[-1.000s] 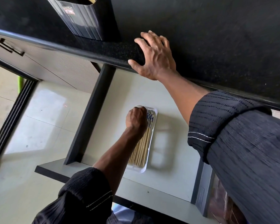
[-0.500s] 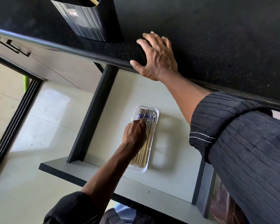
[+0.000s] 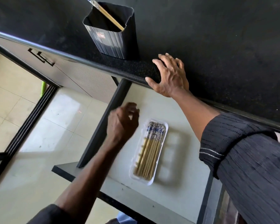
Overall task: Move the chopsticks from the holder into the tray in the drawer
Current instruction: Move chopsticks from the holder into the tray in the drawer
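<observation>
A clear plastic tray lies in the open drawer. Several bamboo chopsticks with blue-and-white patterned tops lie side by side in it. On the black counter stands a black ribbed holder, with a pair of chopsticks leaning in it. My left hand hovers blurred over the drawer's left side, just left of the tray, fingers loosely curled and holding nothing. My right hand rests spread on the counter's front edge.
The black counter fills the top of the view. The drawer's dark left wall runs beside my left hand. A closed cabinet with a dark handle is at left, above a pale tiled floor.
My left hand let go of the chopsticks in the tray and lifted up and to the left, off the tray. The view tilted, bringing the holder into sight. My right hand stayed on the counter edge.
</observation>
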